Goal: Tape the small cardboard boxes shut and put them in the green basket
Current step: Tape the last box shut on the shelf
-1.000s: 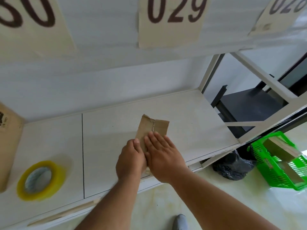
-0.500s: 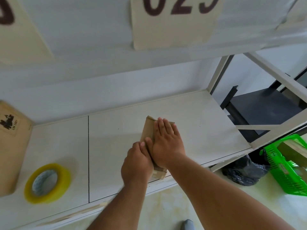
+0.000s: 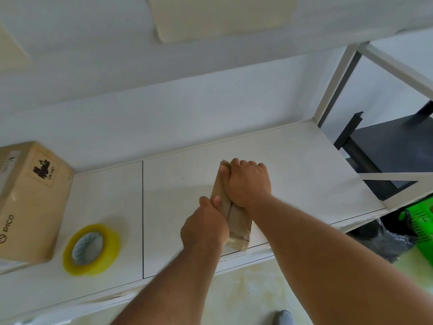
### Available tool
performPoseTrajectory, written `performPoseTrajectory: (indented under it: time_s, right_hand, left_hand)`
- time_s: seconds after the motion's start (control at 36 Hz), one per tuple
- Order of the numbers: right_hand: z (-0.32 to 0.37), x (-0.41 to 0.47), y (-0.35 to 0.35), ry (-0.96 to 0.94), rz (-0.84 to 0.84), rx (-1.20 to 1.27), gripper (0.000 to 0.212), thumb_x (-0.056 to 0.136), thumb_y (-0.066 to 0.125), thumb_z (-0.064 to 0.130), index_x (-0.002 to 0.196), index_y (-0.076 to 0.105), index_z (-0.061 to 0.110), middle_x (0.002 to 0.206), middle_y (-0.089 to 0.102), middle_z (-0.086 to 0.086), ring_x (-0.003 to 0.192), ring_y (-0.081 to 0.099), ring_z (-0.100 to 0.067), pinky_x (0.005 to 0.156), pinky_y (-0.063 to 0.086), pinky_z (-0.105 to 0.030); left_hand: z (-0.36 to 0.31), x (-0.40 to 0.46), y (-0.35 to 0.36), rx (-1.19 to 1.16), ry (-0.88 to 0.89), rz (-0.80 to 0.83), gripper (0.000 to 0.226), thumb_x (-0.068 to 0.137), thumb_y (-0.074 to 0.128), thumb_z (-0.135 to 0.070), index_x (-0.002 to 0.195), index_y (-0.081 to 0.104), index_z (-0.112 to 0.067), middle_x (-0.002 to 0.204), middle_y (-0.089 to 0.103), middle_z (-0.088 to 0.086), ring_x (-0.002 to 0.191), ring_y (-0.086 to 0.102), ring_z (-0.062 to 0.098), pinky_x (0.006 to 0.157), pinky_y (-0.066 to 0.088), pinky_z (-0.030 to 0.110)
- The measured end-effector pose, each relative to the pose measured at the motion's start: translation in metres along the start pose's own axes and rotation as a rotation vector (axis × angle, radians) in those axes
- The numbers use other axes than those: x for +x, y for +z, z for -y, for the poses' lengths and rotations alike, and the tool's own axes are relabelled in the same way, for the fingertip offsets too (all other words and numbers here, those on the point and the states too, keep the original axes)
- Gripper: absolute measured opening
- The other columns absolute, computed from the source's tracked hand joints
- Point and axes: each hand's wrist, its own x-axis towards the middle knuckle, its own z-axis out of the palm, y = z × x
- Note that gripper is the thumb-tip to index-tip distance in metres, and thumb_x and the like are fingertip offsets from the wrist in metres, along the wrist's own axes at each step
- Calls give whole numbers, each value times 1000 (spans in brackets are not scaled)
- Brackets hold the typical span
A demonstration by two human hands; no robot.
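A small brown cardboard box (image 3: 237, 222) lies on the white shelf (image 3: 293, 174) near its front edge. My right hand (image 3: 247, 184) covers the box's far end, with the fingers curled over its far edge. My left hand (image 3: 205, 227) grips the box's near left side, thumb on top. A roll of yellow tape (image 3: 91, 249) lies flat on the shelf to the left. A corner of the green basket (image 3: 419, 219) shows on the floor at the right edge.
A larger cardboard box (image 3: 28, 202) stands at the shelf's left end, behind the tape. A black bag (image 3: 384, 238) lies on the floor beside the basket. A dark stand (image 3: 389, 148) sits beyond the shelf's right frame.
My right hand slid along the box top to its far end and curled its fingers over the edge. The left hand stayed at the near side. The view tilted down and to the left.
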Motion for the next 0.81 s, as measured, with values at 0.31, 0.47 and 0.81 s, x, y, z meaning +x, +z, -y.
performPoseTrajectory:
  time_s: [0.31, 0.47, 0.81]
  right_hand:
    - [-2, -1, 8, -4, -50, -34, 55, 104, 20, 49, 99, 63, 15, 94, 67, -6, 90, 60, -28, 87, 41, -43]
    - [-17, -11, 6, -130, 99, -15, 71, 104, 16, 56, 159, 24, 11, 151, 46, -9, 141, 38, -30, 119, 24, -43]
    - [-14, -102, -11, -250, 349, -111, 84, 100, 4, 66, 162, -10, 10, 169, -22, -6, 153, -28, -19, 126, -14, -41]
  left_hand:
    - [11, -9, 2, -808, -204, 272, 55, 99, 37, -63, 104, 56, -12, 89, 71, 22, 46, 67, 27, 42, 50, 26]
    - [11, -11, 6, -783, -172, 208, 61, 98, 33, -66, 104, 58, -10, 87, 71, 21, 43, 67, 25, 39, 49, 24]
    - [8, -16, 7, -750, -155, 78, 75, 102, 13, -60, 76, 63, -11, 54, 68, 9, 41, 65, 28, 53, 60, 38]
